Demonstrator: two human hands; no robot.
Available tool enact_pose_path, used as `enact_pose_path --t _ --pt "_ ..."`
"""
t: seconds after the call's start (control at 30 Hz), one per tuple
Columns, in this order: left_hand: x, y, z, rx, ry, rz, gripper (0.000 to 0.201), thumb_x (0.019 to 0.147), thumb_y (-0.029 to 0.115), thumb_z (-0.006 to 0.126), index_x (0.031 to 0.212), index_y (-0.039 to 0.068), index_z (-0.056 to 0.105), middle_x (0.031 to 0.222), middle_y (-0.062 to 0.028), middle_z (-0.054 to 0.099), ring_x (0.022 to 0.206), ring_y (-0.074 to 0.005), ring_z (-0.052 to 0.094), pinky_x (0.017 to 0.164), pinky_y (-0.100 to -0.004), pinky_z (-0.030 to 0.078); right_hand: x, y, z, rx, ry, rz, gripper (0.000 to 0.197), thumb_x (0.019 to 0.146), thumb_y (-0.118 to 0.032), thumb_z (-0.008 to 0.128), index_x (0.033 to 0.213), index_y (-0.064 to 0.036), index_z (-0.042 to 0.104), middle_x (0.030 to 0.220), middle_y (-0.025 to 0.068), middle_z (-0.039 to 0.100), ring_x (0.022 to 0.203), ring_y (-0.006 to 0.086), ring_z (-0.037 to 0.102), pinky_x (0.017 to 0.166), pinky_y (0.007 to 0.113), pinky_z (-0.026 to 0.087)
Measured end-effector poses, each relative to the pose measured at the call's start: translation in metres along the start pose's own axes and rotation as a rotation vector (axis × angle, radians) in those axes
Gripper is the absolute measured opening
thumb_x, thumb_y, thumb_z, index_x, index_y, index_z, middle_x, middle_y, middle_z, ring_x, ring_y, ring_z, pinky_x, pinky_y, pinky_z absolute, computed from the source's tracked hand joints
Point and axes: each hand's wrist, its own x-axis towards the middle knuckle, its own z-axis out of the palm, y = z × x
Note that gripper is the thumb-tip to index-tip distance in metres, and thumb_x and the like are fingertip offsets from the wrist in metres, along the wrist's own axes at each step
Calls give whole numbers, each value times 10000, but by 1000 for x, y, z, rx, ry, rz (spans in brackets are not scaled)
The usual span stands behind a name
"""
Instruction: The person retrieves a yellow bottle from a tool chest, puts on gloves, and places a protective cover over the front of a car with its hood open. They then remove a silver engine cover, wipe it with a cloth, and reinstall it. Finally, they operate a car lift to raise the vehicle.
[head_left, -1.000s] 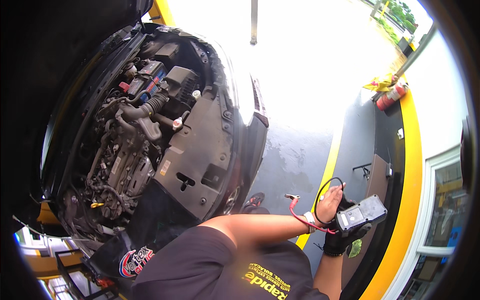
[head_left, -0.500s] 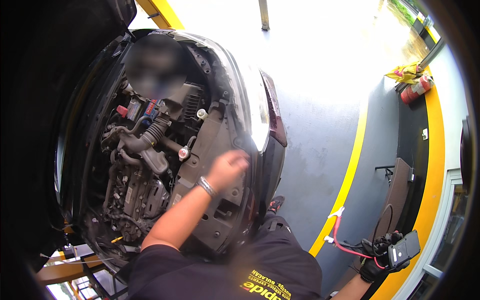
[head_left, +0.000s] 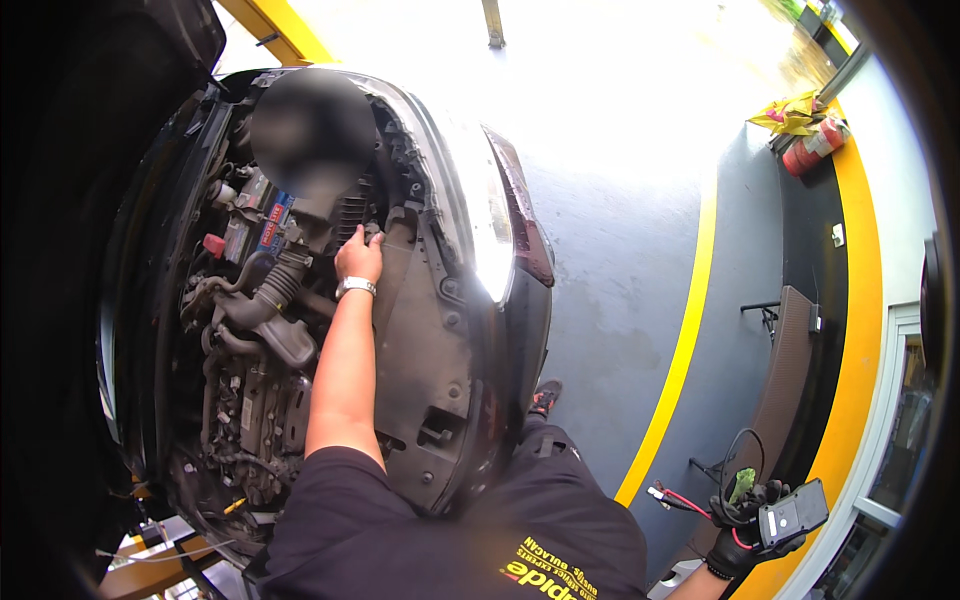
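My bare left hand (head_left: 360, 258), with a silver watch or bracelet at the wrist, reaches into the engine bay (head_left: 420, 330) of a dark car. Its fingers are drawn together by the front cover, beside the ribbed black housing (head_left: 352, 212). What they grip is hidden; the white cap seen there earlier is out of sight. At the lower right my right hand (head_left: 735, 548), in a black glove, holds a handheld tester (head_left: 793, 515) with a grey and black case. A red lead (head_left: 688, 502) and a black cable run from it.
Left of my hand are a ribbed intake hose (head_left: 278, 285) and a battery (head_left: 272, 225) with a red terminal cover (head_left: 213, 245). The headlight (head_left: 490, 235) borders the bay. A brown bench (head_left: 785, 370) stands along the wall, with a red cylinder (head_left: 815, 150) farther off.
My left hand has moved away and to the left, from above the front cover to beside the ribbed housing. My right hand still holds the tester. The view has shifted slightly.
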Motion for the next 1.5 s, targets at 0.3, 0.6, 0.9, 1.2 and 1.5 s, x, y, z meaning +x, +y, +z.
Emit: enact_pose_path --t 0.3,0.6,0.9,1.2,1.5 --pt "1 -1 -1 165 15 243 381 938 298 575 1243 86 663 1310 -82 634 1161 -269 624 967 -433 470 -52 -28 14 -98 93 11 958 812 -634 632 1379 104 405 1204 219 545 968 282 548 856 414 475" --pt "41 -14 -10 -141 -168 170 249 883 265 708 1087 122 707 1057 -148 719 1023 -315 683 872 -398 526 -86 -15 19 -32 61 15 961 800 -650 654 1410 48 400 1233 170 525 997 244 512 836 394 450" --pt "75 -60 -2 -350 -489 353 431 943 255 661 1366 226 585 1236 -142 674 1158 -235 645 981 -331 478 -67 -1 34 -23 187 122 902 764 -558 772 1358 18 411 1109 140 515 870 225 480 789 379 440" --pt "73 13 -55 208 -567 446 484 865 325 726 1250 44 642 1197 -202 669 1157 -329 626 997 -396 482 -57 24 52 185 85 207 867 732 -506 816 1355 -60 411 1056 95 478 910 217 466 767 442 440" --pt "62 28 -47 240 -480 377 439 818 249 754 1216 82 669 1125 -169 707 1071 -301 674 960 -373 516 -66 12 48 111 73 195 854 767 -520 783 1352 -27 403 1093 128 482 914 231 477 761 433 470"
